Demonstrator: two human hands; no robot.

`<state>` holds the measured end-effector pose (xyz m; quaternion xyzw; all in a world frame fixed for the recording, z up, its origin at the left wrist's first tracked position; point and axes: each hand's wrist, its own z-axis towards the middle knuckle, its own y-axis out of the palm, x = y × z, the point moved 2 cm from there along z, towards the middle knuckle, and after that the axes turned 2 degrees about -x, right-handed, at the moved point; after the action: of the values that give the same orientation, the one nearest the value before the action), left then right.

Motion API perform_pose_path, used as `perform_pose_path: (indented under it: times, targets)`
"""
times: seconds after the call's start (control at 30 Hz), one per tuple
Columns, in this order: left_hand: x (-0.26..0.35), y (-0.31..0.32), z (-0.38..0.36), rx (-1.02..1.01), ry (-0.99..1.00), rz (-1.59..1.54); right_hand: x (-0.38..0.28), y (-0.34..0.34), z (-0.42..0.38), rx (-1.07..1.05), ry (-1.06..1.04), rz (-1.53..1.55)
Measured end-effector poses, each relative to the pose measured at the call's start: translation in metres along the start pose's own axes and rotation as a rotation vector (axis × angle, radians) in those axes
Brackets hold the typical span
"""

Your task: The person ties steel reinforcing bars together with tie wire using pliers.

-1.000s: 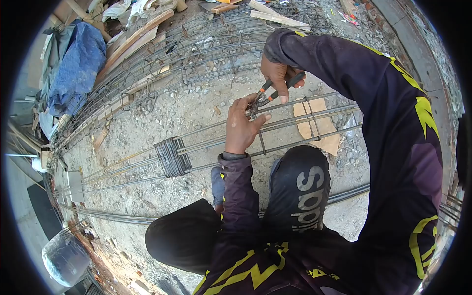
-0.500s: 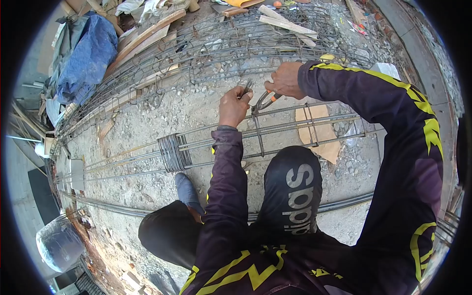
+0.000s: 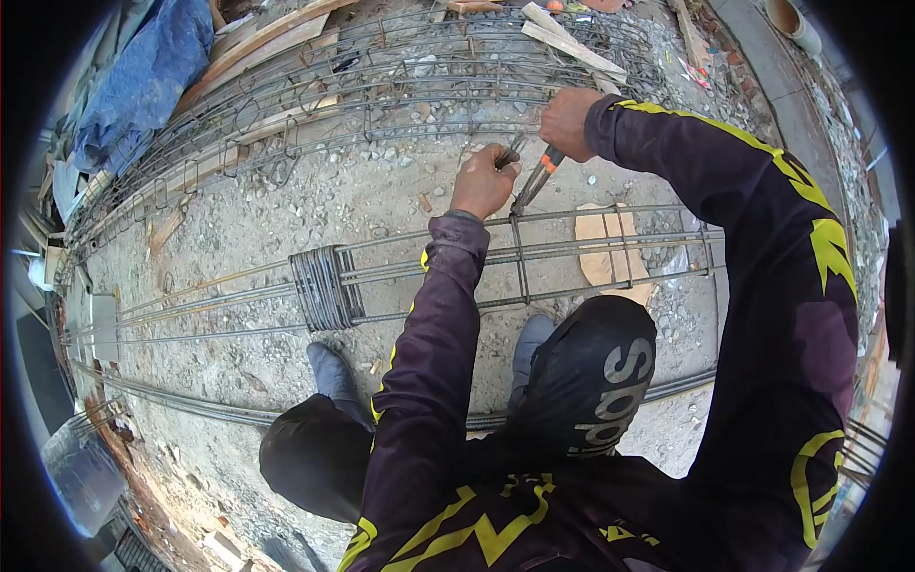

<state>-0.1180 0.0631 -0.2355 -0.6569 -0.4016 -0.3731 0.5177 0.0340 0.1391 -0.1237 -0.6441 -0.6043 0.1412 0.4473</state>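
Note:
My right hand [image 3: 569,124] is closed round the orange-and-black handles of the pliers [image 3: 537,181]. The jaws of the pliers touch the top bar of the rebar cage [image 3: 522,253], at the upper end of a stirrup. Just left of the pliers, my left hand [image 3: 484,183] pinches a small bunch of dark tie wires [image 3: 510,153]. A bundle of stacked stirrups [image 3: 327,288] sits round the long bars, left of my hands. Two more stirrups stand on the bars at the right, over a piece of brown cardboard [image 3: 599,250].
Behind lies a larger rebar cage [image 3: 381,95] with wooden planks [image 3: 572,48] on it. A blue tarp [image 3: 143,81] is at the upper left. More long bars [image 3: 219,402] run near my feet. A grey block [image 3: 105,327] stands at the far left.
My right hand has risen, and the pliers now point more steeply down at the bar. My left hand has shifted slightly right relative to the cage. The view has moved, and both shoes now show.

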Motion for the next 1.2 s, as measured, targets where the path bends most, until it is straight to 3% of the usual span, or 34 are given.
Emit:
perform_pose_path:
  times: [0.07,0.17,0.27,0.37,0.4,0.5,0.63,0.67,0.73,0.83,0.87,0.97,1.07,1.13,1.2]
  targets:
    - [0.007,-0.005,-0.003,-0.054,0.007,0.031,-0.004,-0.023,-0.011,-0.194,0.031,0.090]
    - [0.007,-0.005,-0.003,0.047,0.039,-0.127,-0.009,-0.020,-0.016,-0.824,0.252,0.690]
    - [0.002,-0.022,0.000,0.083,0.053,-0.321,-0.004,-0.026,-0.019,-1.137,0.382,0.925]
    - [-0.010,-0.036,-0.003,0.073,0.001,-0.502,-0.014,-0.052,-0.029,-0.751,0.233,0.835]
    - [-0.013,-0.039,-0.006,0.067,-0.028,-0.543,-0.025,-0.057,-0.023,-0.602,0.089,0.500]
    - [-0.016,-0.040,-0.015,0.044,-0.087,-0.664,-0.036,-0.077,-0.020,-0.280,0.071,0.167]
    - [-0.015,-0.056,-0.026,0.018,-0.116,-0.790,-0.032,-0.099,-0.005,-0.146,0.191,0.092]
    - [-0.022,-0.061,-0.027,0.099,-0.113,-0.808,-0.031,-0.115,-0.003,-0.370,0.289,0.190]
    - [-0.036,-0.073,-0.025,0.267,-0.104,-0.840,-0.022,-0.112,-0.017,-0.449,0.437,0.581]
    - [-0.028,-0.095,-0.038,-0.006,-0.119,-1.120,-0.040,-0.147,-0.038,-0.394,0.670,1.187]
    - [-0.019,-0.103,-0.048,-0.151,-0.148,-1.139,-0.047,-0.148,-0.039,-0.357,0.660,1.333]
    - [-0.001,-0.117,-0.070,-0.350,0.036,-1.274,-0.078,-0.149,-0.031,-0.175,0.682,1.403]
    - [-0.014,-0.131,-0.079,-0.245,-0.117,-1.248,-0.099,-0.150,-0.018,-0.118,0.683,1.081]
    - [-0.015,-0.149,-0.092,-0.359,-0.183,-1.417,-0.113,-0.162,-0.008,-0.111,0.709,0.943]
    - [-0.018,-0.156,-0.097,-0.447,-0.260,-1.568,-0.122,-0.167,-0.001,0.137,0.634,0.483]
